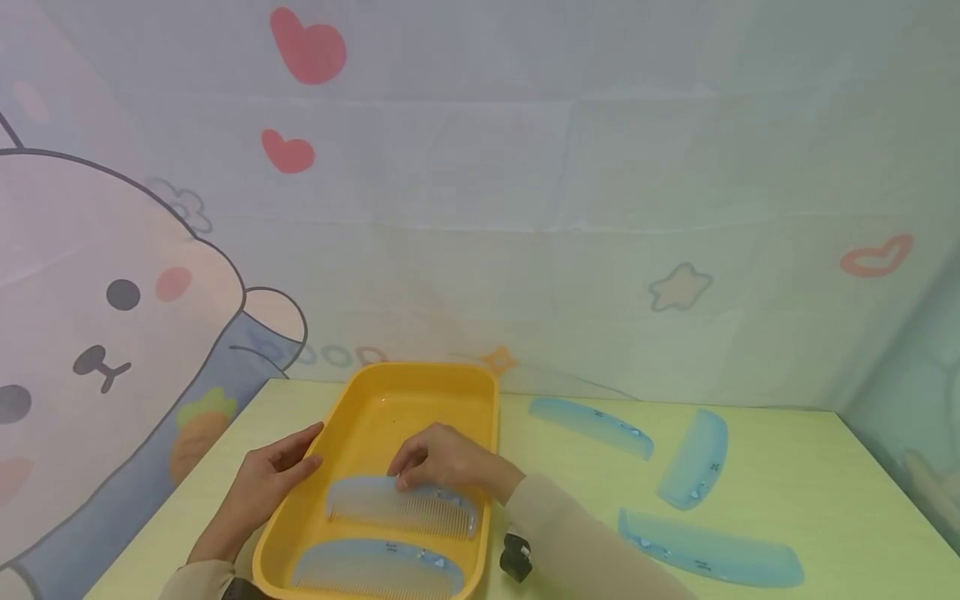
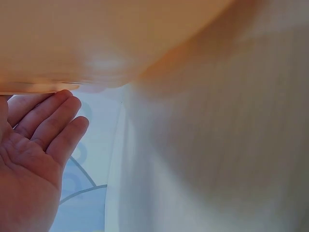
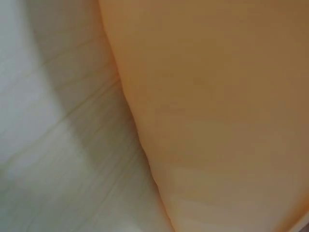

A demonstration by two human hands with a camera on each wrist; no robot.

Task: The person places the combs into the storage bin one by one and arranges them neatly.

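Note:
In the head view, a yellow plastic tray (image 1: 423, 400) lies lengthwise on the table. My right hand (image 1: 442, 458) reaches in over its right side and pinches the upper edge of a translucent blue comb (image 1: 367, 497), whose teeth point toward me. A second blue comb (image 1: 352, 562) lies nearer to me inside the tray, its teeth also facing me. Against the tray's left rim rests my left hand (image 1: 262, 483); in the left wrist view its fingers (image 2: 55, 118) are nearly straight, tips touching the tray's outside. The right wrist view shows the tray wall (image 3: 207, 106) but no hand.
Three more blue combs lie on the pale yellow-green table (image 1: 570, 517) right of the tray: one at the back (image 1: 585, 421), one slanted comb (image 1: 697, 458), and one near the front (image 1: 720, 554). A printed cloth (image 1: 480, 208) hangs behind the table.

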